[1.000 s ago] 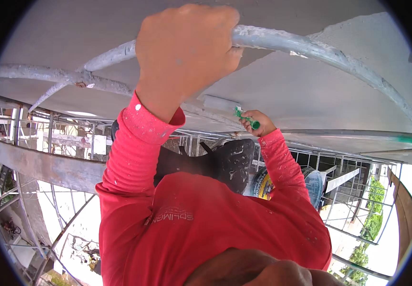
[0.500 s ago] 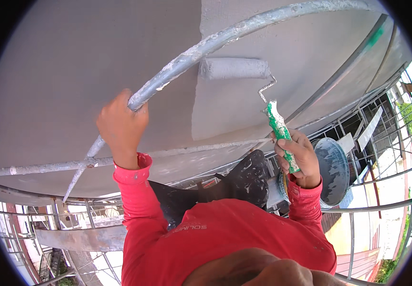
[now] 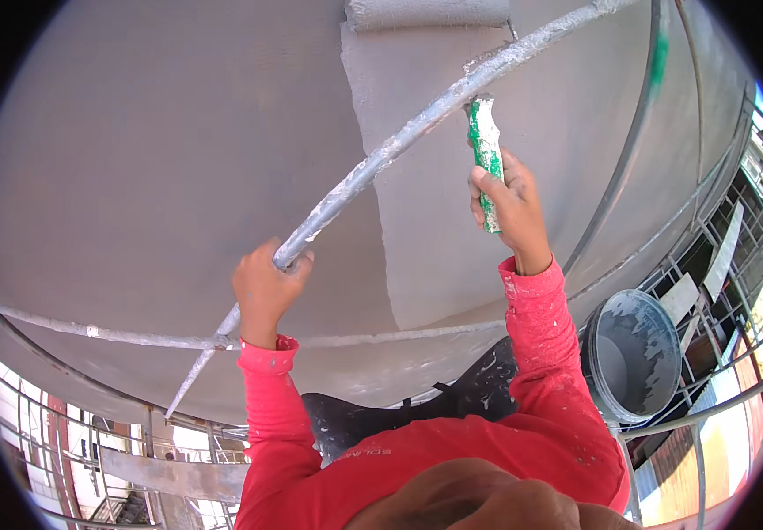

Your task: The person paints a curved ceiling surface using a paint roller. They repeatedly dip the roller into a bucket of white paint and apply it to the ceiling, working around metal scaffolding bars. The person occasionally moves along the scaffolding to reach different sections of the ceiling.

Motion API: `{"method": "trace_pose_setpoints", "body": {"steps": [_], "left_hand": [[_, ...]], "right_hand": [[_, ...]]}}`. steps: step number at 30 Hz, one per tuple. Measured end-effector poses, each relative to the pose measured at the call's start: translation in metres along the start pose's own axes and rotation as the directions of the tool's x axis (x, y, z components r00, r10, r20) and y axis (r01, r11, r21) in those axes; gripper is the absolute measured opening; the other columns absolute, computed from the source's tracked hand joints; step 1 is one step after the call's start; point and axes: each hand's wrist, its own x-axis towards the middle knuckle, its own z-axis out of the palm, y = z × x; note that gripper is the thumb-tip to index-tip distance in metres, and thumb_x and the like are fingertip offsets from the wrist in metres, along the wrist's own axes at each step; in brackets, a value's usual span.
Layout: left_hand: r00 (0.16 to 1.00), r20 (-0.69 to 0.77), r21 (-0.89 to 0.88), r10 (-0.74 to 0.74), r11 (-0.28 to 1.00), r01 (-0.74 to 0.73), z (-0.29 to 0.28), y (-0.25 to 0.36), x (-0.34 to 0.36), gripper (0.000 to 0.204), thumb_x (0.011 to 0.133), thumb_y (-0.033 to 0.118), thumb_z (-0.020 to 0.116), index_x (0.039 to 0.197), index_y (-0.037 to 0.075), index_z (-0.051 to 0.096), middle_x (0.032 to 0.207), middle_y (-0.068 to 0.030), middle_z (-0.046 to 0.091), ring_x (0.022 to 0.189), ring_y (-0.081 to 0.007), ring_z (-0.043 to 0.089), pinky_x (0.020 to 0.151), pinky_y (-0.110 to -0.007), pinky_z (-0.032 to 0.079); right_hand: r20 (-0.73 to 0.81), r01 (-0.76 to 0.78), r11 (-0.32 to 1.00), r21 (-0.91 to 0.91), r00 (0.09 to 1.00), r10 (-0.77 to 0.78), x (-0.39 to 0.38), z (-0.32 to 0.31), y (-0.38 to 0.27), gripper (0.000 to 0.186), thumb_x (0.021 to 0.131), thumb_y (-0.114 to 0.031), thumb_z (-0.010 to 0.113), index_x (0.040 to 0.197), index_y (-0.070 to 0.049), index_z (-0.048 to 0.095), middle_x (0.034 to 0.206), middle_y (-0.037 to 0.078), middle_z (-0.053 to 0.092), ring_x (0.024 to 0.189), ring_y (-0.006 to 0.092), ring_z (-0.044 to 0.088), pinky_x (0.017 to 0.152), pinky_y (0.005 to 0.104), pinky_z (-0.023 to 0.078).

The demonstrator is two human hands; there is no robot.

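Observation:
My right hand (image 3: 514,208) is closed around the green and white, paint-crusted handle of a paint roller (image 3: 430,12). The roller's grey sleeve lies against the wall (image 3: 178,159) near the top of the view, and part of its wire frame passes behind a metal pipe. Below the sleeve runs a lighter grey painted strip (image 3: 434,194) with a ragged left edge. My left hand (image 3: 268,287) is wrapped around that slanting, paint-spattered scaffold pipe (image 3: 381,159), lower down and left of the roller.
To the right of my body stands a bucket (image 3: 633,353) with grey paint inside. A horizontal scaffold pipe (image 3: 134,336) crosses below my left hand. Another upright pipe (image 3: 629,150) with a green mark rises at right. Metal railings (image 3: 699,424) and a plank (image 3: 174,475) lie beyond.
My right hand has moved up, taking the roller higher along the wall. The view has shifted, and more of the bucket shows. My left hand still grips the pipe.

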Motion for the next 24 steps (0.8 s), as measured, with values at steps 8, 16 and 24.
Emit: {"method": "trace_pose_setpoints", "body": {"steps": [8,16,24], "left_hand": [[0.979,0.065,-0.534,0.196,0.835,-0.132,-0.026,0.064,0.054,0.046,0.096,0.047,0.065,0.096,0.001,0.066,0.077,-0.0079,0.065,0.072,-0.0198,0.061,0.066,-0.036,0.048],[0.850,0.431,-0.712,0.302,0.692,0.116,-0.011,0.173,0.176,0.054,0.103,0.042,0.059,0.126,-0.007,0.062,0.104,-0.0115,0.067,0.094,-0.0188,0.066,0.091,-0.032,0.052],[0.871,0.394,-0.767,0.293,0.627,0.137,-0.013,0.215,0.175,0.058,0.098,0.055,0.062,0.095,-0.003,0.068,0.078,-0.0070,0.066,0.063,-0.0123,0.058,0.057,-0.033,0.049]], "right_hand": [[-0.036,0.121,0.992,0.016,0.992,-0.121,0.042,0.008,0.031,0.050,0.098,-0.015,0.062,0.142,0.003,0.049,0.075,0.000,0.054,0.055,0.0091,0.054,0.047,0.0262,0.042],[-0.014,0.224,0.973,-0.057,0.974,-0.225,0.085,0.026,0.021,0.046,0.100,-0.014,0.058,0.142,0.000,0.045,0.083,0.003,0.058,0.056,0.0092,0.054,0.047,0.0267,0.044],[0.047,0.256,0.962,-0.096,0.966,-0.252,0.112,0.029,-0.002,0.053,0.095,-0.005,0.058,0.144,0.001,0.039,0.100,0.009,0.061,0.069,0.0124,0.061,0.052,0.0268,0.050]]}}
